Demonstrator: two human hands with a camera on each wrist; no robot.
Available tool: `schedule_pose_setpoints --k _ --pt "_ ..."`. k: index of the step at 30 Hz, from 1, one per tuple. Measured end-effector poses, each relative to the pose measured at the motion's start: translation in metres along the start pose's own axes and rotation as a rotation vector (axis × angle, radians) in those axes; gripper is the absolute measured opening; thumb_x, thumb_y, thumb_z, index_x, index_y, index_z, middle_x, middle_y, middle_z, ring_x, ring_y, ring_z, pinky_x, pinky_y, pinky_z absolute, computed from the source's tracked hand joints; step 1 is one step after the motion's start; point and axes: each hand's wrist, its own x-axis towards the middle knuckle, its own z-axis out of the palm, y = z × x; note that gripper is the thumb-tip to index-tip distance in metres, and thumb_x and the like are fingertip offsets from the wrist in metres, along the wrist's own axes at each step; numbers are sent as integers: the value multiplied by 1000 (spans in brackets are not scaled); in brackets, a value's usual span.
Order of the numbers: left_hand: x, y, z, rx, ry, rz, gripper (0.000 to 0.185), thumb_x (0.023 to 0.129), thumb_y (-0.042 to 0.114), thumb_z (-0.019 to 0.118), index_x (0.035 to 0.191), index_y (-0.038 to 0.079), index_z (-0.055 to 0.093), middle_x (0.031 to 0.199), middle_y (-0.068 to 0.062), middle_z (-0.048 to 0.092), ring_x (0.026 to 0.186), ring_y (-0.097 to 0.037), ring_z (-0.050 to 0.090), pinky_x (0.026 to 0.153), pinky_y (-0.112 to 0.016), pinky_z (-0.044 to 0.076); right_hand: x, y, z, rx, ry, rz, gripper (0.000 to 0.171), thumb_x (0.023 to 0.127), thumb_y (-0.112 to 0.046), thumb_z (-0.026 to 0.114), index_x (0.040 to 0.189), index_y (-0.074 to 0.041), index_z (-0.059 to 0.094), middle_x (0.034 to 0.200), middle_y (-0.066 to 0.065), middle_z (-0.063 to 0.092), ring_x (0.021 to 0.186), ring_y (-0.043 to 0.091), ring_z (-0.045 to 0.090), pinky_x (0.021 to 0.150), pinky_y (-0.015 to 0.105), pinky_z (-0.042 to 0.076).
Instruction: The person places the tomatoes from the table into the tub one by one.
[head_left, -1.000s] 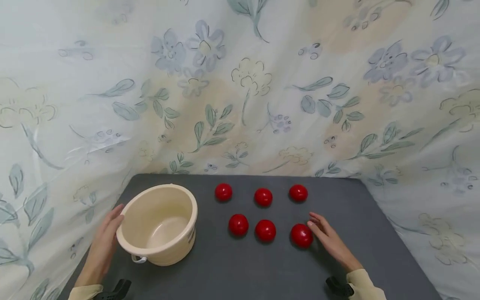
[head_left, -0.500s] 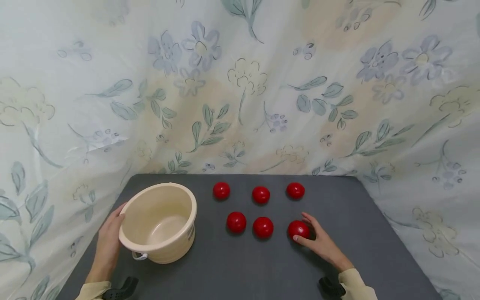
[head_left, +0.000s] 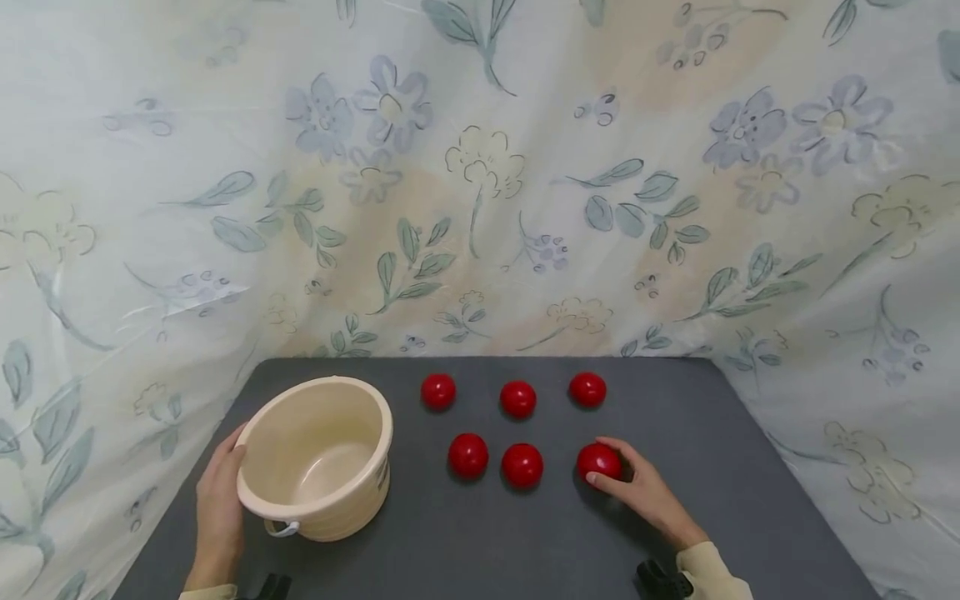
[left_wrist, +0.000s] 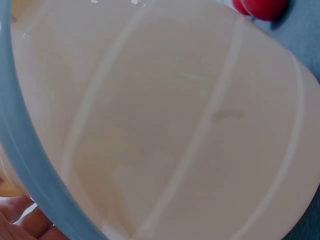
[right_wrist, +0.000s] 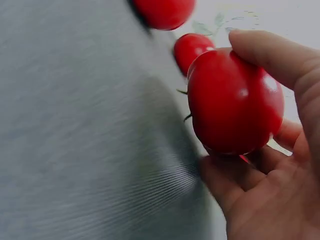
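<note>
My right hand (head_left: 647,493) grips a red tomato (head_left: 597,461) in the near row, thumb on one side and fingers on the other. The right wrist view shows this tomato (right_wrist: 235,102) close up, with bits of green stem, held between thumb and fingers. On the left stands a cream bucket (head_left: 337,517) with a white handle loop at its front. My left hand (head_left: 220,508) holds the bucket's left rim. In the left wrist view the outer wall of the bucket (left_wrist: 150,120) fills the picture, and fingers (left_wrist: 35,222) show by its rim.
Two more tomatoes, a middle one (head_left: 522,466) and a left one (head_left: 468,456), lie in the near row. Behind them is a far row of three, including a tomato (head_left: 517,399). The dark grey table (head_left: 480,550) ends at a flowered curtain (head_left: 480,208).
My right hand has moved left onto the right-hand near tomato, and its thumb and fingers have come round it. My left hand stays at the bucket. The head view shifts slightly.
</note>
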Motion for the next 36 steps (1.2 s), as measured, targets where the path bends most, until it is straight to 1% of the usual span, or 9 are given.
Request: schedule_pose_setpoints --k 3,7,10,15,18,22,24,29,36 --pt "-1 -2 3 -28 9 1 49 108 41 36 150 20 50 146 5 54 123 1 51 90 0 37 4 -10 -8 31 -5 -6 70 88 -34 77 148 -16 46 142 15 54 116 27 58 86 32 54" --pt "-3 -3 7 -34 2 -4 49 108 42 36 150 20 51 144 7 55 124 0 49 89 -1 36 11 -24 -20 21 -17 -41 72 90 -36 76 151 -17 42 143 15 52 120 29 56 88 32 53" --pt "-5 -3 8 -7 -1 -9 50 108 41 36 150 20 51 143 8 55 123 2 49 89 0 36 18 -34 -29 22 -25 -79 73 92 -35 74 153 -17 38 147 16 49 124 32 53 90 32 54" --pt "-7 -1 10 -35 3 7 49 108 40 38 149 18 51 144 5 55 120 3 50 88 -2 37 30 -52 -41 54 -22 -146 72 94 -35 72 154 -16 36 152 17 45 128 34 50 94 36 55" --pt "-6 1 12 -54 15 20 48 107 39 40 148 17 53 139 8 57 116 4 51 88 -3 37 37 -66 -48 58 -32 -177 70 94 -35 71 154 -17 37 151 16 45 127 34 51 94 36 55" --pt "-3 2 15 -36 21 34 47 108 37 40 147 17 54 136 11 59 115 6 51 87 -3 37 44 -89 -59 32 -61 -203 70 96 -35 70 155 -17 36 149 18 47 125 34 52 92 34 54" --pt "-1 2 18 -37 11 47 47 108 37 39 147 17 54 137 10 58 116 5 51 88 -3 37 49 -101 -66 6 -69 -206 71 96 -37 69 156 -17 35 148 18 48 126 35 52 94 36 53" --pt "2 3 24 -91 1 62 47 108 34 39 147 12 54 135 10 58 116 4 52 90 -4 37 65 -133 -81 -40 -81 -225 76 94 -42 69 157 -21 32 148 16 47 129 34 49 98 41 50" --pt "0 3 27 -159 40 55 45 108 33 42 144 9 56 128 16 60 118 3 52 92 -4 38 81 -170 -83 -35 -77 -281 73 95 -39 70 156 -19 35 149 15 47 129 31 48 92 29 53"
